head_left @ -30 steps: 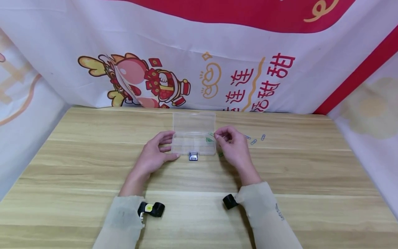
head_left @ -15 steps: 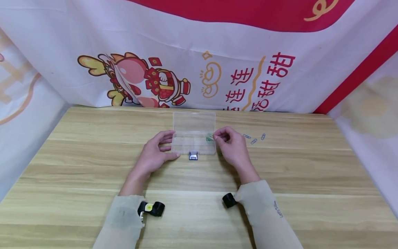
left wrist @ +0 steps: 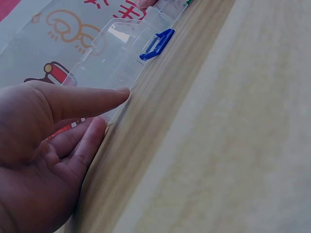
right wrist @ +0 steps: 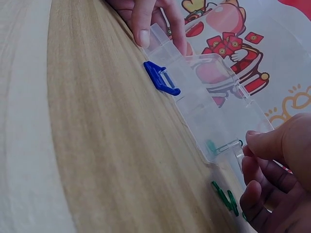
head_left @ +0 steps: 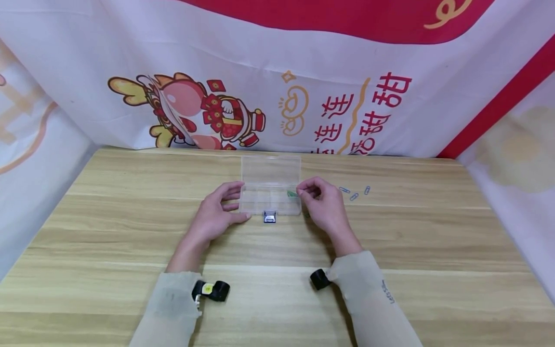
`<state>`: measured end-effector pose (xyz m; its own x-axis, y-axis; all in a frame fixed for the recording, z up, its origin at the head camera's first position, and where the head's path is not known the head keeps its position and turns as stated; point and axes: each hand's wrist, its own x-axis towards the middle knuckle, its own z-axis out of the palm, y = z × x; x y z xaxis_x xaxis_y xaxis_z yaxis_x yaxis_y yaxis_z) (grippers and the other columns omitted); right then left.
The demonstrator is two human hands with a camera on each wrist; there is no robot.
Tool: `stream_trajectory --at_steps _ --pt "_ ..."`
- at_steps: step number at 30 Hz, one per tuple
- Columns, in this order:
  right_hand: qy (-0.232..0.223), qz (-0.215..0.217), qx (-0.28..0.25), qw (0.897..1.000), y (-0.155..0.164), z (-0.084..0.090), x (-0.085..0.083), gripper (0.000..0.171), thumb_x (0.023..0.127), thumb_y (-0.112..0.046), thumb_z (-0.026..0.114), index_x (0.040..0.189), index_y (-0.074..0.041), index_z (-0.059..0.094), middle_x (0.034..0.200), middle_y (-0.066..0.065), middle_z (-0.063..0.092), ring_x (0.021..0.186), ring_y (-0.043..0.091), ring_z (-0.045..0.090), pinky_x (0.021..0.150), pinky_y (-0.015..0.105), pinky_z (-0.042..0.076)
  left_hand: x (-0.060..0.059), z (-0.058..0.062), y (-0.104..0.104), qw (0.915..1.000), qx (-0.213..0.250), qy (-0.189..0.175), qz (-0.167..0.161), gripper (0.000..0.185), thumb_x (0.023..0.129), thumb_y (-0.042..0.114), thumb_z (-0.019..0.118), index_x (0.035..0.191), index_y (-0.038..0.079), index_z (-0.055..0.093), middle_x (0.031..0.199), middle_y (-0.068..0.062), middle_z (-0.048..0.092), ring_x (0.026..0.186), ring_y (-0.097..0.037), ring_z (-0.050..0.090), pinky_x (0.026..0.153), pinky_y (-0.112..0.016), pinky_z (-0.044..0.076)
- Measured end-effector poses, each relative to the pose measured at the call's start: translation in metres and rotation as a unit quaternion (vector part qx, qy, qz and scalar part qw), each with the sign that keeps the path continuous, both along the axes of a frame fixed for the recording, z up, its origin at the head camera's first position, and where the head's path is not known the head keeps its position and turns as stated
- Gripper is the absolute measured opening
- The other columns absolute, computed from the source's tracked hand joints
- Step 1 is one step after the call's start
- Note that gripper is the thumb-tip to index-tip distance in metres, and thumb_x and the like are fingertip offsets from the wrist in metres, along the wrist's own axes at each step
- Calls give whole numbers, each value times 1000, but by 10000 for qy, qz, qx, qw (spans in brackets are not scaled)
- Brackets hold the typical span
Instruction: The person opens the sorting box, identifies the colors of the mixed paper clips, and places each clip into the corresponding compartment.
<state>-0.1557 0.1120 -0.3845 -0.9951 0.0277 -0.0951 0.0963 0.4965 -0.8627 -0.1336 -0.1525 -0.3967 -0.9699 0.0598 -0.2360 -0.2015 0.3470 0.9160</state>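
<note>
A clear divided plastic box (head_left: 256, 195) with its lid (head_left: 270, 171) tipped back stands on the wooden table. Its blue latch (head_left: 270, 217) hangs at the front. My left hand (head_left: 215, 212) grips the box's left end, thumb at the front corner and fingers at the side. Over the right end, my right hand (head_left: 323, 202) has thumb and forefinger together; a green paper clip (right wrist: 241, 142) shows between their tips, mostly hidden. Green paper clips (head_left: 292, 193) lie in the back right compartment. More green paper clips (right wrist: 222, 195) rest on the table under the right hand.
Several blue paper clips (head_left: 354, 196) lie on the table (head_left: 277, 299) right of the right hand. A printed cloth (head_left: 269, 58) hangs behind the table's back edge. Each wrist wears a small black camera (head_left: 221, 291).
My right hand has lowered the green paper clip slightly into the box's back right compartment; it now barely shows in the head view. My left hand has stayed on the box.
</note>
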Motion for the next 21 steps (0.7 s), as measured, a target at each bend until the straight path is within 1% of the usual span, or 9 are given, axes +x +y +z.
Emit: stream_trajectory --at_steps 6,10,13,16,21 --pt "32 10 5 10000 1 0 1 9 105 -20 71 113 -17 73 110 4 70 103 22 63 94 38 57 1 2 0 10000 -14 -2 1 78 91 1 84 160 19 50 157 -15 56 140 -36 61 121 -49 52" --pt "178 -29 10 9998 10 -2 5 9 105 -20 71 113 -17 74 110 4 71 103 22 63 92 36 56 1 1 2 10000 -17 26 -26 78 91 1 84 159 19 51 157 -15 56 139 -36 61 121 -48 52" --pt "314 -115 -34 9994 23 -2 9 10 105 -21 71 112 -16 75 109 5 72 102 22 63 89 34 55 1 0 2 10000 -23 63 -48 79 90 1 85 159 18 51 157 -15 57 138 -36 62 121 -48 53" --pt "331 -232 -65 9992 40 -3 14 11 105 -22 71 112 -15 75 110 6 73 100 23 62 86 33 55 1 -1 2 9999 -28 87 -55 80 89 1 85 160 19 51 157 -15 57 138 -36 61 121 -48 53" --pt "311 -469 87 9984 66 -7 20 13 105 -22 71 113 -13 75 112 7 73 99 22 62 85 30 54 1 -1 0 9999 -52 113 -57 80 90 1 84 160 18 50 158 -16 56 139 -37 61 120 -49 53"
